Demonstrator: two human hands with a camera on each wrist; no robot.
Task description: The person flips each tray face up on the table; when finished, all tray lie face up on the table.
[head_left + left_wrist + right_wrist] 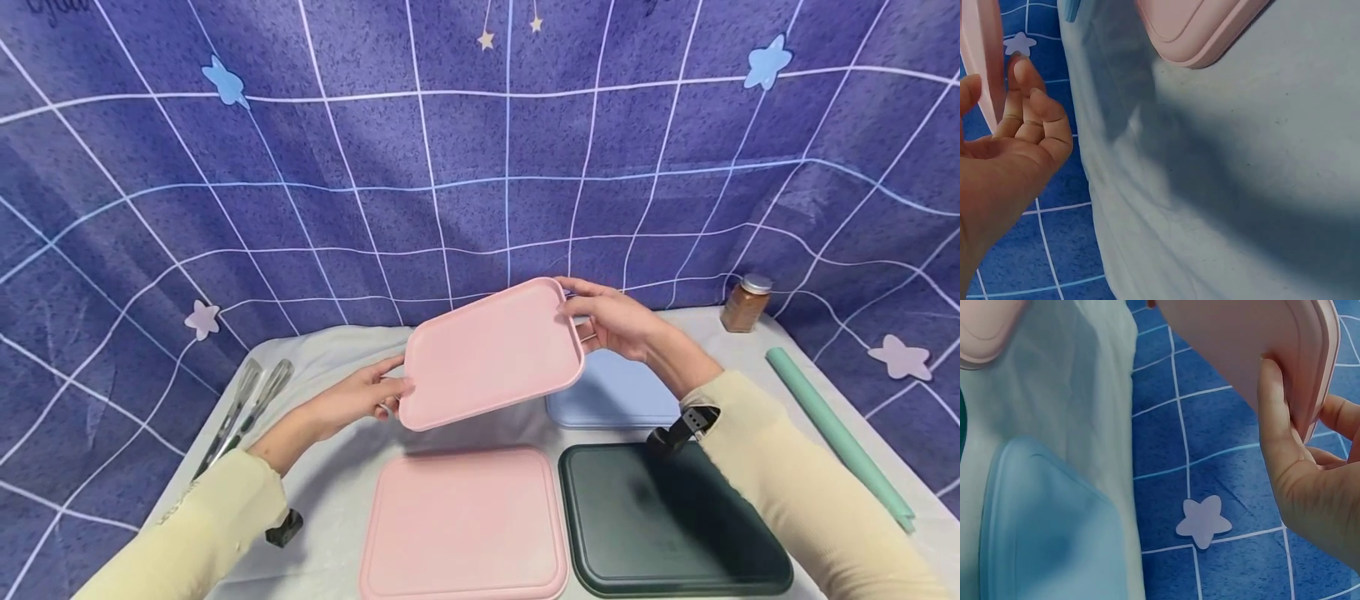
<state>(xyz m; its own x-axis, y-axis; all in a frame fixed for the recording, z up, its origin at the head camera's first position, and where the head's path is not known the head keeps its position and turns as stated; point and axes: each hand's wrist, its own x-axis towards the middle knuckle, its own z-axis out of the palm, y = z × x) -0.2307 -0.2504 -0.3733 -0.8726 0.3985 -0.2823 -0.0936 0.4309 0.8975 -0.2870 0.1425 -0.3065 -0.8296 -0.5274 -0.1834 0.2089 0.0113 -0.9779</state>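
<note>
A pink rectangular tray-like board [491, 354] with a raised rim is held up above the table, tilted so its right end is higher. My left hand [352, 396] pinches its left end, thumb on the near face. At the opposite end my right hand [615, 321] grips the edge between thumb and fingers, also seen with the pink board [1300, 356] in the right wrist view. Beneath, a second pink board [465, 525] lies flat, with a dark green board [675, 525] to its right. Behind the green one lies a light blue board [615, 392], partly hidden by the right hand and the raised board.
Metal tongs [247, 408] lie at the table's left edge. A small jar with a silver lid [746, 304] stands at the back right corner. Along the right edge lies a long green strip [840, 437]. A purple gridded cloth [480, 150] hangs behind the white-covered table [322, 483].
</note>
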